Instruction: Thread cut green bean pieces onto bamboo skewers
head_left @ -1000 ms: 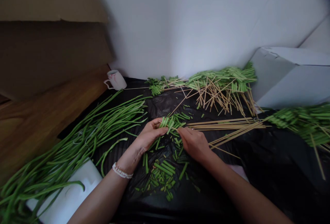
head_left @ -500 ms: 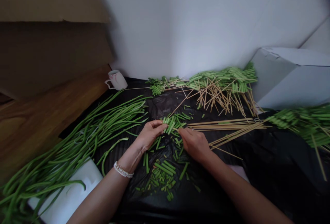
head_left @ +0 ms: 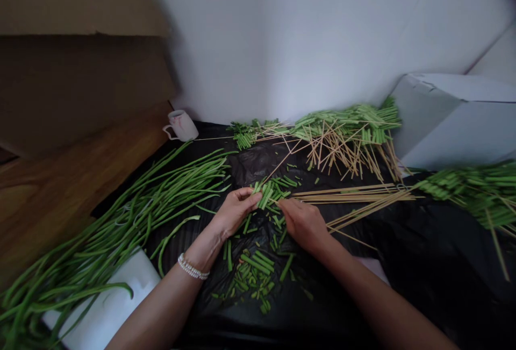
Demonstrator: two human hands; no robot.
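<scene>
Two hands: the left hand [head_left: 236, 210] curls narrow against one end of a bunch of cut bean pieces [head_left: 269, 193]; the right hand [head_left: 304, 225] closes near the other end (any grip there is hidden).
Bunch position: between the hands, over the black plastic sheet [head_left: 423, 269].
Layout: long green beans [head_left: 133, 215] lie on the left-hand side, loose cut pieces [head_left: 253, 269] just below the bunch, wooden skewers [head_left: 355, 195] on the right-hand side, apparently to keep each within reach.
Back: a heap of skewers and bean pieces [head_left: 346, 127] against the wall.
Change from earlier frame: hands nearly the same; piles unmoved.
</scene>
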